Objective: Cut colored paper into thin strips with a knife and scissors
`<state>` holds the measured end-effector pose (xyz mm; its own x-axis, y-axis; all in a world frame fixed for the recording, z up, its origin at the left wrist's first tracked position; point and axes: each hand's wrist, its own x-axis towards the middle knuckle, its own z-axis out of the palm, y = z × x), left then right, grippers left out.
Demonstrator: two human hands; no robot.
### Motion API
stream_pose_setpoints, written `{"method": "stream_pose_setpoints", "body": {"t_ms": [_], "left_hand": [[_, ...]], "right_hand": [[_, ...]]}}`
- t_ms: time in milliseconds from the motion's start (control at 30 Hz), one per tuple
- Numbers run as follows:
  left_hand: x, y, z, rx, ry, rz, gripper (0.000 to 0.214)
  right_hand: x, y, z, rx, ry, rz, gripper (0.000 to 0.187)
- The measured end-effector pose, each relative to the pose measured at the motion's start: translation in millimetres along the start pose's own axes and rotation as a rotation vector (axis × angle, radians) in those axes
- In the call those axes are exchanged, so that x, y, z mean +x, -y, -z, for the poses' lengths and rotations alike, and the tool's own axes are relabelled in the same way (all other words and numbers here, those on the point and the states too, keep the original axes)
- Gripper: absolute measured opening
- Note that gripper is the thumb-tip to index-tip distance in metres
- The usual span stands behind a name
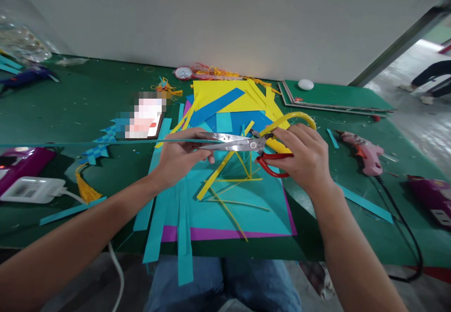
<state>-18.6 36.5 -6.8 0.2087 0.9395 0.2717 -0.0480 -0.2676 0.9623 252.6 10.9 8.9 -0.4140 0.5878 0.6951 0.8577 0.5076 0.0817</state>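
My right hand (303,158) is wrapped round the handles of a pair of scissors (236,143), one loop yellow and one red, with the steel blades pointing left. My left hand (181,154) pinches a long thin teal paper strip (88,143) that runs off to the left, its end lying between the blades. Below both hands lie teal sheets (246,208) over a purple sheet (225,233), with loose yellow strips (215,176) and teal strips (184,237) scattered on them.
Green table (70,100) against a white wall. Yellow and blue paper (218,98) lies behind. A pink glue gun (362,151) with a black cord is at right, purple devices (21,161) at both sides, a white adapter (33,189) left, a woven blue-teal piece (97,150), and a phone (146,119).
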Motion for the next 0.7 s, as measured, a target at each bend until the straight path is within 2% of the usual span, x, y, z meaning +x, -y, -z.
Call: {"method": "stream_pose_setpoints", "body": {"t_ms": [300,500,700], "left_hand": [[0.6,-1.9,-0.5,0.002,0.025,0.017,0.023],[1.6,-1.5,-1.8,-0.066,0.051,-0.042,0.026],[0.8,0.3,-1.0,-0.045,0.03,-0.005,0.025]], "right_hand": [[0.7,0.3,0.1,-0.02,-0.03,0.043,0.034],[1.1,1.8,-0.9,-0.03,-0.076,0.062,0.032],[-0.2,0.7,-1.5,-0.037,-0.081,0.086,0.033]]}}
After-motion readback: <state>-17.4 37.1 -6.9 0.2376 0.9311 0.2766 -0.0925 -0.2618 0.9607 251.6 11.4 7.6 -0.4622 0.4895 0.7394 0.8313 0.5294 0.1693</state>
